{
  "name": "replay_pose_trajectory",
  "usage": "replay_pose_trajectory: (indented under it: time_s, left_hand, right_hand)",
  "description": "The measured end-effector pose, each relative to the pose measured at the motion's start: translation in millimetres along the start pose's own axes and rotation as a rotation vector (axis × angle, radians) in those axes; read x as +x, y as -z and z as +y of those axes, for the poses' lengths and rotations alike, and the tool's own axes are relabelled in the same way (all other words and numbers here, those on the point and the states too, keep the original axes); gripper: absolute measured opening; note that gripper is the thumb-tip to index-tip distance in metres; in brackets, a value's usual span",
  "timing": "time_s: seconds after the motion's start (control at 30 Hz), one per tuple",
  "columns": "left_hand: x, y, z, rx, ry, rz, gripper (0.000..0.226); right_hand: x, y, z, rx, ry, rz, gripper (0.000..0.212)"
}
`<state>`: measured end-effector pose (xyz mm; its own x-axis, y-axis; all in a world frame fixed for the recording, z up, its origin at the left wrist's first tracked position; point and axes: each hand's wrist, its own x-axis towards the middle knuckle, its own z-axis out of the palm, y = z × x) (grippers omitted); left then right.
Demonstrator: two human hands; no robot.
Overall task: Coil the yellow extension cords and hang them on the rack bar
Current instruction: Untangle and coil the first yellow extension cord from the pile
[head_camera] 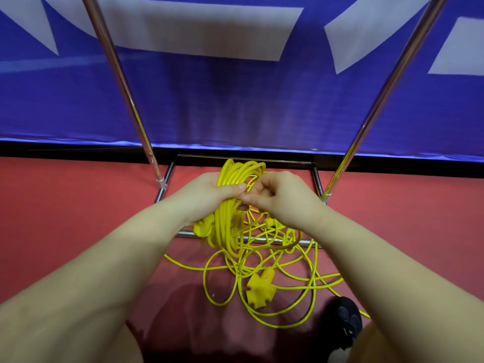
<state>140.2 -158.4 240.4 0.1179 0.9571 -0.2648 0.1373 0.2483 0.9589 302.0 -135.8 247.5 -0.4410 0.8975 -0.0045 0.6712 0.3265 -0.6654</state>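
Observation:
A bundle of coiled yellow extension cord point(227, 221) hangs upright in front of me, gripped around its upper part by my left hand point(209, 195). My right hand point(282, 197) is close against it, its fingers curled and pinching a strand of the same cord at the coil's top. More yellow cord point(264, 289) lies loose in tangled loops on the red floor below, with a yellow multi-outlet socket end point(260, 286) among them. The rack's two chrome uprights point(123, 82) point(387, 87) rise left and right; its top bar is out of view.
The rack's low chrome base bars point(262, 240) frame the floor under the coil. A blue banner with white shapes point(235, 100) hangs behind the rack. A black shoe point(347, 317) stands at lower right near the loose loops.

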Motion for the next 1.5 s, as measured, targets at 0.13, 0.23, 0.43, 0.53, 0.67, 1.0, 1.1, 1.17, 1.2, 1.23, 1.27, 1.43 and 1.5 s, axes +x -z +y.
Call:
replay_pose_trajectory:
  time_s: [0.13, 0.23, 0.43, 0.53, 0.67, 1.0, 1.1, 1.17, 1.2, 1.23, 1.27, 1.43, 1.5]
  left_hand:
    - [-3, -2, 3, -0.046, 0.020, -0.033, 0.009]
    - [-3, 0, 6, -0.126, 0.039, 0.028, 0.011]
    - [2, 14, 8, -0.160, -0.016, 0.129, 0.012]
    - [2, 17, 7, -0.146, -0.006, 0.124, 0.011]
    - [0, 12, 6, -0.195, 0.025, 0.067, 0.010]
    - [-5, 2, 3, -0.110, 0.033, -0.060, 0.011]
    - [-5, 2, 2, -0.057, 0.025, -0.054, 0.011]
    - [-6, 1, 3, -0.032, 0.027, -0.087, 0.012]
    - [-7, 1, 3, -0.021, 0.034, -0.115, 0.012]
    - [-7, 0, 4, -0.005, 0.042, -0.146, 0.013]
    - [-8, -1, 4, 0.013, 0.054, -0.176, 0.013]
    - [-11, -4, 4, 0.018, 0.082, -0.201, 0.009]
    - [-9, -2, 5, -0.004, 0.059, -0.139, 0.017]
  right_hand:
    - [2, 9, 2, 0.146, -0.042, -0.070, 0.028]
    - [1, 18, 13, -0.127, -0.104, -0.224, 0.033]
    - [2, 33, 29, 0.005, -0.129, -0.169, 0.014]
    - [1, 36, 23, 0.192, -0.039, 0.069, 0.016]
    - [3, 38, 20, 0.189, 0.001, 0.313, 0.015]
    - [2, 38, 20, 0.227, -0.032, 0.090, 0.018]
    - [2, 40, 23, 0.183, -0.035, 0.049, 0.017]
    - [2, 40, 23, 0.135, -0.025, 0.077, 0.018]
    - [2, 40, 23, 0.102, -0.017, 0.101, 0.018]
    - [2, 39, 23, 0.076, -0.010, 0.120, 0.018]
    - [2, 39, 24, 0.056, -0.009, 0.132, 0.018]
    - [-1, 41, 29, -0.123, -0.125, 0.000, 0.045]
    - [-3, 42, 32, -0.149, -0.226, -0.160, 0.053]
